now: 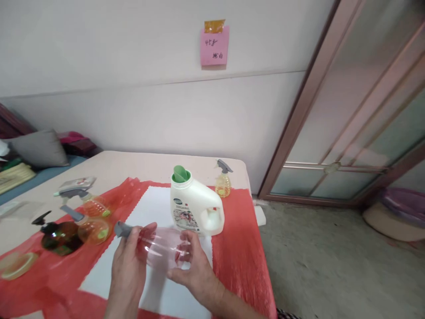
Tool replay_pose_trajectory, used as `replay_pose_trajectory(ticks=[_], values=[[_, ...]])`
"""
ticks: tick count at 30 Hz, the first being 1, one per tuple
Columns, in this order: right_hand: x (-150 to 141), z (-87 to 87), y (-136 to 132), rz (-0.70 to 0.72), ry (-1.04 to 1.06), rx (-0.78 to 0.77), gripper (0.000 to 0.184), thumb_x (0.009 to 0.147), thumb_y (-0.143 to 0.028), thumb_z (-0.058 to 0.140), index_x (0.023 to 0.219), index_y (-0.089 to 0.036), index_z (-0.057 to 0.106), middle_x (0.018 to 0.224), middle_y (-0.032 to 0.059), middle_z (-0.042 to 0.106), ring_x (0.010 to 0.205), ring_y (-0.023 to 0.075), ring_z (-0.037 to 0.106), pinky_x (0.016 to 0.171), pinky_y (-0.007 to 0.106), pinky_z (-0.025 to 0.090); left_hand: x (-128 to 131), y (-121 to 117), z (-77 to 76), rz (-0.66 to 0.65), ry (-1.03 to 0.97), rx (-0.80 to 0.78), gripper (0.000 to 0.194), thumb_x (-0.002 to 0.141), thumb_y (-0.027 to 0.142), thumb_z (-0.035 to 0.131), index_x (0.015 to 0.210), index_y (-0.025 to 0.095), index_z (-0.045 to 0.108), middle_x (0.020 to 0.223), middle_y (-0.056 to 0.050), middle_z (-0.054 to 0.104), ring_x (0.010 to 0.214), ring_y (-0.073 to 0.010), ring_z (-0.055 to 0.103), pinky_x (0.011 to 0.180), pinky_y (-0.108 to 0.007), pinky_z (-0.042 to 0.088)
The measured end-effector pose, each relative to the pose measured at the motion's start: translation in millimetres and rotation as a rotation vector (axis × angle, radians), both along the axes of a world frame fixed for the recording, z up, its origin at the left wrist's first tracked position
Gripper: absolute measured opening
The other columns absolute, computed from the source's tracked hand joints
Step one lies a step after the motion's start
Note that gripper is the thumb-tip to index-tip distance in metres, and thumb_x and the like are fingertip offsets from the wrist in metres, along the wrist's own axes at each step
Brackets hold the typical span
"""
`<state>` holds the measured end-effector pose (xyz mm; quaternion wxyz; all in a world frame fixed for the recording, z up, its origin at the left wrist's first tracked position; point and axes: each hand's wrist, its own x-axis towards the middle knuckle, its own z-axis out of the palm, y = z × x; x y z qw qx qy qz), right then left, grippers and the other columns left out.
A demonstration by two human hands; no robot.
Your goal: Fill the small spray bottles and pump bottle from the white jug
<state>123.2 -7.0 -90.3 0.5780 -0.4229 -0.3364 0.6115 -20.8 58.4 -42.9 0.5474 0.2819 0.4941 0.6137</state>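
A clear, empty spray bottle (pixel 162 250) lies sideways between my hands above the white cloth (pixel 156 208). My left hand (pixel 128 266) wraps the neck end, right by its grey trigger head (pixel 122 229). My right hand (pixel 195 266) grips the bottle's base with fingers curled round it. Just behind stands a white detergent jug (pixel 195 208) with a green spout, its cap off.
A small yellow spray bottle (pixel 223 182) stands at the table's far right corner. Two orange spray bottles (pixel 94 221) and a dark one (pixel 59 237) lie on the red cloth (pixel 237 248) at left. The table's right edge drops to the floor; a sliding door stands right.
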Motion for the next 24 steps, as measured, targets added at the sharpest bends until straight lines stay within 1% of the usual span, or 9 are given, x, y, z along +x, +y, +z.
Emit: replay_pose_trajectory(ticks=[3, 6, 7, 9, 11, 13, 17, 21, 24], values=[[5, -0.6, 3, 0.095, 0.201, -0.069, 0.076, 0.066, -0.057, 0.078, 0.128, -0.03, 0.043, 0.122, 0.0064, 0.053, 0.089, 0.0172, 0.061, 0.075, 0.036, 0.051, 0, 1, 2.1, -0.043, -0.055, 0.0, 0.037, 0.073, 0.048, 0.074, 0.092, 0.019, 0.063, 0.089, -0.007, 0.075, 0.086, -0.0228, 0.068, 0.078, -0.035, 0.052], [10, 0.2, 5, 0.332, 0.418, -0.197, 0.076, 0.072, -0.077, 0.057, 0.121, -0.02, 0.05, 0.098, 0.0071, 0.062, 0.078, 0.0215, 0.066, 0.07, 0.041, 0.05, -1, 0, 4.6, -0.101, -0.04, 0.007, 0.037, 0.074, 0.049, 0.073, 0.093, 0.019, 0.063, 0.095, -0.008, 0.076, 0.089, -0.023, 0.068, 0.079, -0.035, 0.052], [11, 1.5, 4, 0.369, 0.426, -0.208, 0.074, 0.069, -0.074, 0.063, 0.118, -0.019, 0.053, 0.093, 0.0058, 0.062, 0.075, 0.0214, 0.066, 0.07, 0.041, 0.05, -1, 0, 4.9, -0.096, -0.026, 0.015, 0.036, 0.074, 0.049, 0.073, 0.092, 0.019, 0.063, 0.094, -0.007, 0.076, 0.089, -0.0228, 0.068, 0.079, -0.035, 0.052], [10, 5.2, 3, 0.3, 0.353, -0.168, 0.069, 0.058, -0.052, 0.081, 0.114, -0.022, 0.055, 0.097, 0.0033, 0.061, 0.078, 0.019, 0.064, 0.073, 0.038, 0.05, -1, 0, 4.3, -0.067, -0.002, 0.01, 0.035, 0.075, 0.049, 0.072, 0.09, 0.019, 0.063, 0.091, -0.006, 0.076, 0.086, -0.0219, 0.068, 0.077, -0.033, 0.053], [9, 8.1, 1, 0.177, 0.205, -0.099, 0.079, 0.045, -0.029, 0.09, 0.115, -0.026, 0.054, 0.109, 0.0022, 0.057, 0.087, 0.0177, 0.061, 0.076, 0.034, 0.049, 0, 1, 2.7, -0.044, -0.002, -0.021, 0.035, 0.076, 0.049, 0.071, 0.091, 0.018, 0.063, 0.089, -0.006, 0.075, 0.084, -0.0214, 0.068, 0.075, -0.032, 0.053], [8, 8.9, -1, 0.142, 0.034, -0.042, 0.09, 0.041, -0.02, 0.091, 0.121, -0.028, 0.051, 0.12, 0.0035, 0.054, 0.097, 0.0187, 0.058, 0.079, 0.033, 0.049, 2, 2, 1.1, -0.021, 0.002, -0.049, 0.035, 0.077, 0.049, 0.07, 0.091, 0.018, 0.063, 0.088, -0.007, 0.075, 0.082, -0.0209, 0.067, 0.073, -0.032, 0.053], [12, 7.3, 0, 0.229, -0.08, -0.056, 0.107, 0.041, -0.021, 0.091, 0.136, -0.031, 0.042, 0.134, 0.0075, 0.047, 0.111, 0.0234, 0.055, 0.09, 0.037, 0.046, 7, -2, 0.3, 0.008, 0.08, 0.023, 0.033, 0.075, 0.048, 0.073, 0.09, 0.02, 0.063, 0.087, -0.005, 0.075, 0.086, -0.0216, 0.068, 0.074, -0.031, 0.053], [24, 10.9, 6, 0.325, 0.036, -0.052, 0.079, 0.058, -0.033, 0.083, 0.13, -0.029, 0.052, 0.132, 0.0048, 0.053, 0.117, 0.0242, 0.053, 0.097, 0.037, 0.042, 8, -8, 0.9, -0.117, 0.136, 0.077, 0.035, 0.071, 0.047, 0.078, 0.09, 0.021, 0.063, 0.089, -0.004, 0.073, 0.092, -0.0237, 0.067, 0.077, -0.031, 0.054], [30, 15.1, 7, 0.386, -0.2, 0.015, 0.082, 0.054, -0.032, 0.085, 0.129, -0.03, 0.053, 0.122, 0.0036, 0.058, 0.113, 0.026, 0.054, 0.096, 0.04, 0.042, 5, -10, -1.2, -0.198, 0.13, 0.093, 0.036, 0.071, 0.045, 0.078, 0.094, 0.021, 0.064, 0.09, -0.005, 0.072, 0.093, -0.0249, 0.067, 0.076, -0.032, 0.054]])
